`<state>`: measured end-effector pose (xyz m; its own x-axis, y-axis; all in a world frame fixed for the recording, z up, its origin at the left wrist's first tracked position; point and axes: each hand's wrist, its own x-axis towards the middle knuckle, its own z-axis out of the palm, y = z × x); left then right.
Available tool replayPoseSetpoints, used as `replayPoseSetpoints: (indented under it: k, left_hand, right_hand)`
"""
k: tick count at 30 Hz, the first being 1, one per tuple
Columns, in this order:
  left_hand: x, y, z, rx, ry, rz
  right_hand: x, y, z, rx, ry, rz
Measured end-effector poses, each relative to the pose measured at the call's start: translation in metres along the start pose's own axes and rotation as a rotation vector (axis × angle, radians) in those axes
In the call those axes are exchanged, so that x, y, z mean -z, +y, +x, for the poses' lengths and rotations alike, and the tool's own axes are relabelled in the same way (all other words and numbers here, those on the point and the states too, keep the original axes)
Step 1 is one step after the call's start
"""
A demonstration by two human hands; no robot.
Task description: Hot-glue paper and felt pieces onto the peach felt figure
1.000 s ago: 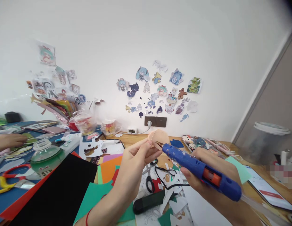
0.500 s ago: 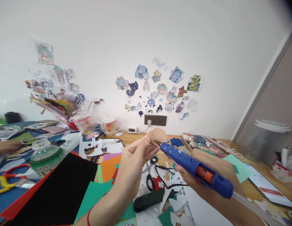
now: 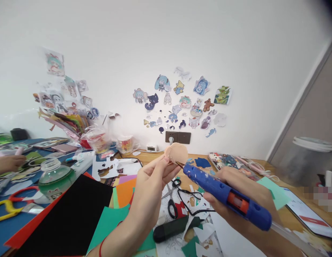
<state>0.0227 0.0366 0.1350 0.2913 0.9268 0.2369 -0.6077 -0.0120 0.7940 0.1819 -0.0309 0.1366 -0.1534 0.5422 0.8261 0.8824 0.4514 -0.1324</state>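
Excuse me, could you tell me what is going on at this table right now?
The person's left hand pinches a small peach round cutout up over the wooden table. The right hand holds a blue glue gun with its nozzle at the cutout's lower edge. Coloured paper sheets and black scissors lie beneath. At far left, another person's hand rests among craft things.

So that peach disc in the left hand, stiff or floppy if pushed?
Probably fairly stiff: pinched at one edge by the left hand, the peach disc stands flat without drooping. Likely very light, being thin. It may flex where the tip of the glue gun meets it.
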Motion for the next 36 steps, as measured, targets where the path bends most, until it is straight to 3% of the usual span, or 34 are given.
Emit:
replayPoseSetpoints:
  k: [7,17,23,36]
  left_hand:
    - [0.000,0.000,0.000,-0.007,0.017,-0.008]
    - [0.001,0.004,0.000,-0.012,0.056,-0.022]
    - [0.001,0.004,-0.002,-0.032,0.060,-0.004]
    - [0.001,0.005,-0.005,-0.037,0.059,-0.050]
  right_hand:
    - [0.000,0.001,0.001,0.062,0.050,-0.042]
    - [0.003,0.004,0.000,0.009,-0.040,0.014]
    - [0.008,0.004,-0.004,-0.124,-0.006,0.034]
    - [0.010,0.007,0.000,0.059,0.015,-0.023]
